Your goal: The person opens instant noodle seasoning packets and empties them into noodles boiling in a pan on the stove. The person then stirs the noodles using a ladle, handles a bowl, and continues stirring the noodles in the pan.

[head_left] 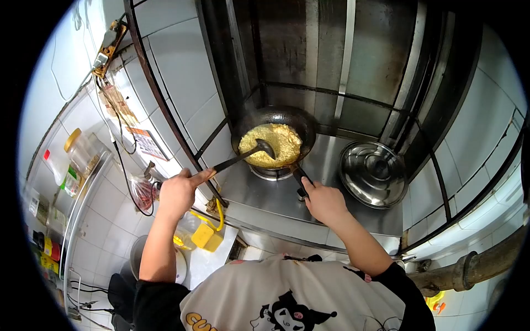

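A dark wok (306,129) sits on the burner (270,175) with a layer of yellow, egg-like food (284,138) in it. My left hand (179,193) is closed round the long handle of a black spatula (265,148), whose rounded head rests on the food. Its handle slants down to the left over the wok's rim. My right hand (324,203) grips the wok's black handle (301,175) on the near right side. The undersides of both hands' grips are hidden.
Right of the wok lies a shiny steel lid (372,175) on the metal counter (326,160). A yellow container (207,237) stands below left. Jars and bottles line a wall shelf (83,193), with cables hanging near a plastic bag (142,192).
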Demonstrator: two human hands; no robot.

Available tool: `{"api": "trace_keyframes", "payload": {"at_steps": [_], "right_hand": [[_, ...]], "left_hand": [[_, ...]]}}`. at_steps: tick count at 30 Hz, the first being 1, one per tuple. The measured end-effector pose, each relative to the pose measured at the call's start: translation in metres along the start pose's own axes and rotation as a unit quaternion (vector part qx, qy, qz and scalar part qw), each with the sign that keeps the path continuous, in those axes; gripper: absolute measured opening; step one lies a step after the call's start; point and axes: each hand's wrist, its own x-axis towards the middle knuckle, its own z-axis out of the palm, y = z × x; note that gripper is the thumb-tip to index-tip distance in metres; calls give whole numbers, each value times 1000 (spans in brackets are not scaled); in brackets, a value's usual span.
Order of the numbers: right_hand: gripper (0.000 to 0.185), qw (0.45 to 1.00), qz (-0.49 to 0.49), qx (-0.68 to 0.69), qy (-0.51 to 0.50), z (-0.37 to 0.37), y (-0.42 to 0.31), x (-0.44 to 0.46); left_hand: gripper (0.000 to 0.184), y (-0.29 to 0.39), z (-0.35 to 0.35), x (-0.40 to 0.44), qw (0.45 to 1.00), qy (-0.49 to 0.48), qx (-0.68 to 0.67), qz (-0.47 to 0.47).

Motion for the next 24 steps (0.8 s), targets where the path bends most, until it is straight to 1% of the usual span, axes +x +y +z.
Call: {"api": "trace_keyframes", "payload": {"at_steps": [1,5,6,7,9,15,19,20,23,24], "right_hand": [[55,1000,2,0,-2,0,0,0],[54,1000,4,1,7,1,-1,0],[54,1000,6,-1,7,2,-1,0],[54,1000,8,-2,8,3,-1,0],[50,1000,-1,17,11,3,0,0],[51,999,-13,32,-1,-1,2,-1],[52,999,-7,27,28,10,4,0],[52,999,-8,27,33,11,4,-1],[51,998,-8,32,48,14,5,-2],[50,998,-8,36,52,15,5,-1]], "left_hand": [[60,1,-7,-4,1000,-17,1,-23],[58,1,-2,-9,998,-23,-46,-33],[56,11,-1,-5,997,-60,-26,-33],[54,21,7,0,995,-75,-45,-37],[53,25,51,12,993,-75,-87,-27],[52,35,60,36,995,-21,-76,-65],[50,25,86,75,995,-19,-60,-80],[46,26,88,83,995,-32,-49,-82],[45,12,109,95,993,-51,-90,-51],[32,-7,135,98,999,-23,-36,30]]}}
